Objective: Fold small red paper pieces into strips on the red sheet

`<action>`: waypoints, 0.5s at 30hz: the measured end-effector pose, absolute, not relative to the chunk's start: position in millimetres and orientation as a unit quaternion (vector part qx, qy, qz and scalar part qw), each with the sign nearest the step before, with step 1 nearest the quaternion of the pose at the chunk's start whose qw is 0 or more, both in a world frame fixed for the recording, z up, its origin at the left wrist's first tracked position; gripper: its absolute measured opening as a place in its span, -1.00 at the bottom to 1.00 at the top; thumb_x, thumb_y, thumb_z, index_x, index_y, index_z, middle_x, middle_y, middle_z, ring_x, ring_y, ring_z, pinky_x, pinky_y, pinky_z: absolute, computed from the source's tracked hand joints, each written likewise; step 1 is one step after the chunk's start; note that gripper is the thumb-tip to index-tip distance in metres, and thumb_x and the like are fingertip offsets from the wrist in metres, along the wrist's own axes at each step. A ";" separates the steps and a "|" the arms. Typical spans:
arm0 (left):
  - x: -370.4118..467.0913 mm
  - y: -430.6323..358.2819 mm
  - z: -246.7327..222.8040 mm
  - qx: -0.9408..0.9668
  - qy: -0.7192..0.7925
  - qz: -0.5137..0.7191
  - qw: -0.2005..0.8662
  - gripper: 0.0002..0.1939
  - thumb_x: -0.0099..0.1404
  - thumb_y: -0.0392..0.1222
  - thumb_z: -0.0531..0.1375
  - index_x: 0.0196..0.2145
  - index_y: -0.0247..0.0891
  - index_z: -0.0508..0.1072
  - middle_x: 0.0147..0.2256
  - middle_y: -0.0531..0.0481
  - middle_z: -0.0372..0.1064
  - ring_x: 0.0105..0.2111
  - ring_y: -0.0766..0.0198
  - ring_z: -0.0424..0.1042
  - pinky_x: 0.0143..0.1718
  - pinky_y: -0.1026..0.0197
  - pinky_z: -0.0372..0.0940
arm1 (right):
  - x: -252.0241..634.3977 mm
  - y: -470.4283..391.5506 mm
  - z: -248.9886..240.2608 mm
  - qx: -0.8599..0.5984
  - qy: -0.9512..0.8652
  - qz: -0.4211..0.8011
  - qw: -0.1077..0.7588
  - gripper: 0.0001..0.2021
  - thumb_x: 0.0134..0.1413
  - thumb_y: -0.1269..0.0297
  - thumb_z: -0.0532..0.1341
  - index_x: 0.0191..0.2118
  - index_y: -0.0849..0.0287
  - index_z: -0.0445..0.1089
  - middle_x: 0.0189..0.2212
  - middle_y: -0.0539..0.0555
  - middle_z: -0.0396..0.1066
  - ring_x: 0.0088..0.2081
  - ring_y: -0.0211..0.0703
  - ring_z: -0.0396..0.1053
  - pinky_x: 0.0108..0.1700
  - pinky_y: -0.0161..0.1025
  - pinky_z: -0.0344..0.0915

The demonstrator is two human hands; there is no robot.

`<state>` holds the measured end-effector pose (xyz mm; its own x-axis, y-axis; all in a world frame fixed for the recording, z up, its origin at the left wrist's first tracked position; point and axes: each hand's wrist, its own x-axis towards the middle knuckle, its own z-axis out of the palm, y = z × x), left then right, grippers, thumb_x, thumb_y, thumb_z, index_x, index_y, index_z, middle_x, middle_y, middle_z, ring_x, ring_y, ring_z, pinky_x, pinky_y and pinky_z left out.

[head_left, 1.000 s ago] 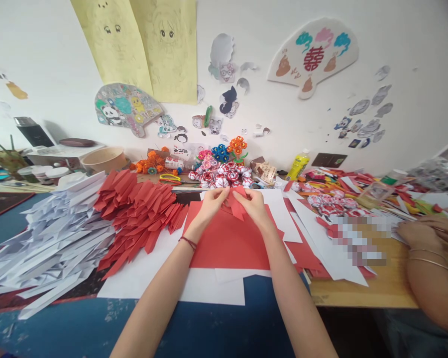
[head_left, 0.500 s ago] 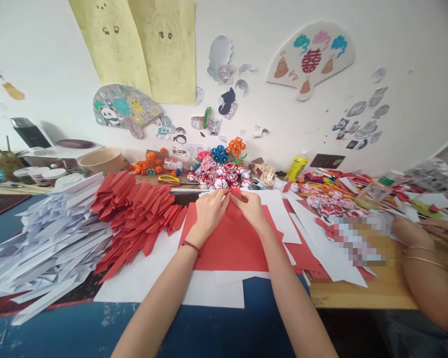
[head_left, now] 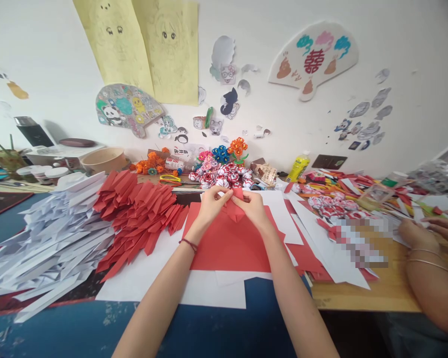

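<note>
Both hands meet over the far edge of a red paper sheet [head_left: 231, 248]. My left hand [head_left: 213, 203] pinches a small folded red paper piece [head_left: 236, 211] between thumb and fingertips. On its other side my right hand [head_left: 252, 205] grips the same piece, fingers bent. The piece's lower part hangs below the fingertips, above the red sheet. White sheets [head_left: 216, 296] lie under the red one. Left of my hands is a heap of folded red strips [head_left: 142, 214], and beyond it a heap of folded white strips [head_left: 59, 238].
Red-and-white paper flowers [head_left: 224, 176], yellow-handled scissors [head_left: 170, 178] and a yellow bottle [head_left: 297, 166] stand or lie along the wall. A round bowl [head_left: 103, 160] is at the back left. At the right, another person's hands [head_left: 420, 236] work over paper scraps.
The view has shifted slightly. The fingers of my left hand have opened into a rounder pinch, and more of the folded red piece shows between my hands. The other person's hands moved a little.
</note>
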<state>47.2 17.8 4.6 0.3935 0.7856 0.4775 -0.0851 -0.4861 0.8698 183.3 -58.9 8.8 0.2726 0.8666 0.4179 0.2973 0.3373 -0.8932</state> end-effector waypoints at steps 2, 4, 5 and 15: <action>47.4 18.7 4.3 0.710 0.248 0.498 0.433 -0.64 0.20 0.11 0.23 -0.37 -0.29 0.52 -0.38 -0.03 0.46 -0.52 0.37 0.35 -0.47 0.31 0.24 | 182.3 -60.6 11.0 -0.512 -0.556 0.251 0.604 -0.65 0.00 0.01 0.31 -0.27 0.23 0.53 -0.33 0.09 0.53 -0.25 0.00 0.46 -0.24 -0.20 0.35; 47.2 20.1 4.9 0.700 0.249 0.499 0.446 -0.64 0.18 0.10 0.24 -0.37 -0.30 0.52 -0.39 -0.03 0.45 -0.51 0.37 0.35 -0.45 0.31 0.25 | 182.0 -62.2 13.0 -0.499 -0.559 0.272 0.603 -0.65 -0.02 0.03 0.33 -0.23 0.22 0.54 -0.29 0.10 0.54 -0.21 0.02 0.47 -0.19 -0.17 0.36; 46.9 20.7 5.6 0.692 0.249 0.497 0.459 -0.64 0.17 0.10 0.26 -0.37 -0.30 0.52 -0.39 -0.03 0.45 -0.51 0.38 0.34 -0.45 0.31 0.25 | 182.1 -62.8 13.6 -0.497 -0.559 0.281 0.601 -0.65 -0.03 0.03 0.33 -0.22 0.22 0.54 -0.27 0.11 0.54 -0.20 0.03 0.47 -0.18 -0.16 0.37; 48.2 12.7 14.2 0.607 0.263 0.488 0.570 -0.61 -0.02 0.09 0.39 -0.44 -0.33 0.51 -0.56 0.06 0.36 -0.58 0.43 0.24 -0.54 0.34 0.14 | 183.5 -63.2 13.4 -0.521 -0.557 0.270 0.587 -0.66 -0.04 0.01 0.33 -0.30 0.21 0.55 -0.36 0.08 0.52 -0.27 0.03 0.45 -0.26 -0.16 0.35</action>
